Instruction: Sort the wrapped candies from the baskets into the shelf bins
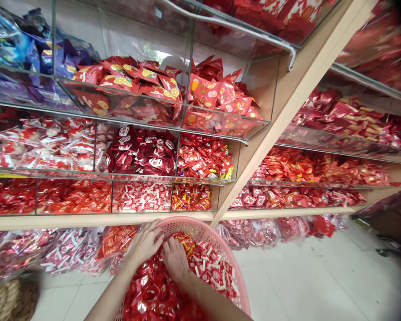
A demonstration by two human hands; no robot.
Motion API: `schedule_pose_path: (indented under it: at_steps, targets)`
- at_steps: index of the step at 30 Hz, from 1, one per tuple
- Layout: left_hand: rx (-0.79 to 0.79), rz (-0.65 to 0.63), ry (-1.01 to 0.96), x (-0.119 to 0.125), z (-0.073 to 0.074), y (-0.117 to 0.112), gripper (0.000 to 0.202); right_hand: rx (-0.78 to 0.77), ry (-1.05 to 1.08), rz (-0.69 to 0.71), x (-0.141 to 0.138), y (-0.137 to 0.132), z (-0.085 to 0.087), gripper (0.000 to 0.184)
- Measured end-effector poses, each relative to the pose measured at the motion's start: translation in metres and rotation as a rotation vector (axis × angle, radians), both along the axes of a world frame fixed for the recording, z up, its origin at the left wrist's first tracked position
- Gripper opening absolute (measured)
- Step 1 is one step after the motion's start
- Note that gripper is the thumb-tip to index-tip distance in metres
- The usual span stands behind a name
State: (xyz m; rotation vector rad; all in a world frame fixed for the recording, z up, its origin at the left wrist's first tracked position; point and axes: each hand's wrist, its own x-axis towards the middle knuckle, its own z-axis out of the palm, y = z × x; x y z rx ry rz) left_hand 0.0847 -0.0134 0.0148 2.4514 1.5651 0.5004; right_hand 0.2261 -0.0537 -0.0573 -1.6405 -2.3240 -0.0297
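Bare forearms reach from the bottom edge over a pink perforated basket, which stands just before a pale wooden shelf unit. Glossy red-wrapped candies fill its near and left part; red-and-white wrapped candies lie along the right side, and red-and-yellow wrapped candies at the far side, partly behind the right hand. That hand is curled down into the candies, its fingertips hidden, so whether it is clamped on any cannot be told. At the far left rim, the left hand lies with its fingers bent over the edge; its grip is likewise unclear. The two hands are near each other. Beyond, clear-fronted compartments hold maroon packets, orange-printed red packets and blue-purple packets. Clear bags of candies sit under the lowest shelf, on pale floor tiles.
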Motion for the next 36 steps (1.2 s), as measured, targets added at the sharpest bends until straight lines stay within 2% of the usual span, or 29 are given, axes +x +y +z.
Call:
schedule_pose_path:
  at_steps: [3,6,10,12,14,16,19,25,28,30,32,36]
  targets:
    - [-0.005,0.002,0.012,0.0,0.0,0.001,0.039,0.054,0.1,0.122,0.015,0.002,0.018,0.011]
    - [-0.003,0.009,0.008,-0.001,-0.002,0.002,0.038,0.132,0.184,0.188,0.038,0.02,0.046,0.022]
    - [-0.009,0.01,-0.016,-0.001,-0.002,0.003,0.035,0.187,0.336,0.035,0.066,0.068,0.086,0.022]
    - [-0.008,0.013,-0.01,0.0,0.0,0.003,0.035,0.182,0.358,-0.04,0.073,0.094,0.098,0.024]
    - [-0.006,0.017,0.003,0.0,0.001,0.003,0.036,0.092,0.311,-0.062,0.077,0.117,0.102,0.035]
    - [-0.001,0.02,0.016,0.0,0.001,0.002,0.036,-0.069,0.249,-0.043,0.077,0.135,0.099,0.044]
    - [0.018,0.011,0.037,0.0,-0.002,0.002,0.036,-0.23,0.172,0.005,0.075,0.152,0.092,0.046]
    - [0.037,0.006,0.06,-0.001,-0.003,0.003,0.037,-0.079,-0.006,0.116,0.076,0.155,0.099,0.028]
    - [0.032,0.008,0.068,-0.001,-0.002,0.003,0.036,-0.068,-0.005,0.107,0.082,0.151,0.106,0.026]
    - [0.028,0.008,0.064,0.0,-0.002,0.003,0.037,-0.062,0.036,0.032,0.086,0.148,0.109,0.026]
    - [0.026,0.011,0.048,0.0,-0.002,0.003,0.037,-0.073,0.101,-0.117,0.088,0.147,0.113,0.025]
    - [0.014,0.017,0.011,0.0,-0.002,0.002,0.035,-0.203,0.187,-0.409,0.083,0.149,0.117,0.027]
